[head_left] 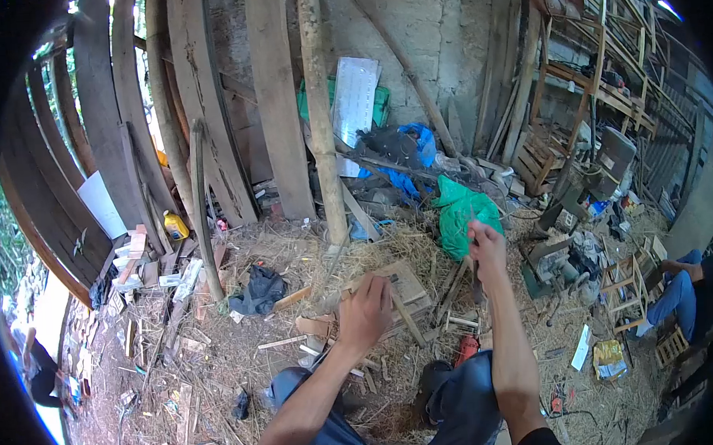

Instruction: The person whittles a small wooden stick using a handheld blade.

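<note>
My left hand [366, 311] is closed, its fingers curled over a pale piece of wood that it presses on a wooden block [409, 286]. Much of that piece is hidden under the fingers, and a small dark bit shows beside them. My right hand [487, 250] is raised to the right of the block, its fingers wrapped around a slim tool [477, 287]. A dark length of the tool hangs below the fist and a thin tip shows above it; I cannot make out its kind. Both of my knees are bent in front of the block.
A green plastic bag [460, 218] lies behind my right hand. A black bag [258, 291] and a wooden post [324, 144] stand left of the block. Wood scraps and shavings litter the ground. A seated person [681, 288] is at right, near a small wooden frame [624, 290]; another person [43, 371] is at left.
</note>
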`<state>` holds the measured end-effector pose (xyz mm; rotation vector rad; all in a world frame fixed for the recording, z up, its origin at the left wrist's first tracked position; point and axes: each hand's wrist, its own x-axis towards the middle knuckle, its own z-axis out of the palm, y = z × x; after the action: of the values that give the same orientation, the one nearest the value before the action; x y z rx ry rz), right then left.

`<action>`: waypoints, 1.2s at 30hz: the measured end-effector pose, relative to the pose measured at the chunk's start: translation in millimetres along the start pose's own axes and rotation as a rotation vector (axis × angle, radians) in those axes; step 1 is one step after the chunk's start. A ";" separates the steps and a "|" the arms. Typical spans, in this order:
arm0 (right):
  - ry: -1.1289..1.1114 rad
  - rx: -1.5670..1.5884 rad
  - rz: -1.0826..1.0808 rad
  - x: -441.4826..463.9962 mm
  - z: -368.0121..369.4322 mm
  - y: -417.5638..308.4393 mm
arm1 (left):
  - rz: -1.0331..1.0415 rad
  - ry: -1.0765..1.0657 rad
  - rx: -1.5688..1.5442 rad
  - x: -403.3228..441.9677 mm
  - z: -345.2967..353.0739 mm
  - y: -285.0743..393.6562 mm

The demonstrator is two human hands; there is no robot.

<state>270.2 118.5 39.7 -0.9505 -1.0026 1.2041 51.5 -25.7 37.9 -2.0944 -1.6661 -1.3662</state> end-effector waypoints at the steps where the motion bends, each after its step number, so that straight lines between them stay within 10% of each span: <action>1: -0.040 0.010 0.026 -7.1 -1.2 3.4 | -0.027 0.024 -0.019 3.7 -2.0 -4.5; 9: -0.547 -0.007 0.143 -69.4 72.2 3.1 | -0.036 0.081 -0.080 10.1 3.9 -0.3; 19: -0.378 0.052 0.204 -52.5 62.9 2.1 | -0.023 0.026 -0.111 14.5 13.7 -1.0; 21: 0.048 0.075 0.117 -20.5 40.3 9.1 | -0.032 0.031 -0.117 11.9 9.8 -1.4; 36: -0.435 -0.642 -0.331 -63.9 65.7 10.0 | 0.139 -0.080 0.030 30.1 14.5 -45.4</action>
<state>199.4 59.5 42.5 -0.9660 -1.8877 0.8259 21.1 21.4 32.3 -2.2285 -1.5258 -1.2239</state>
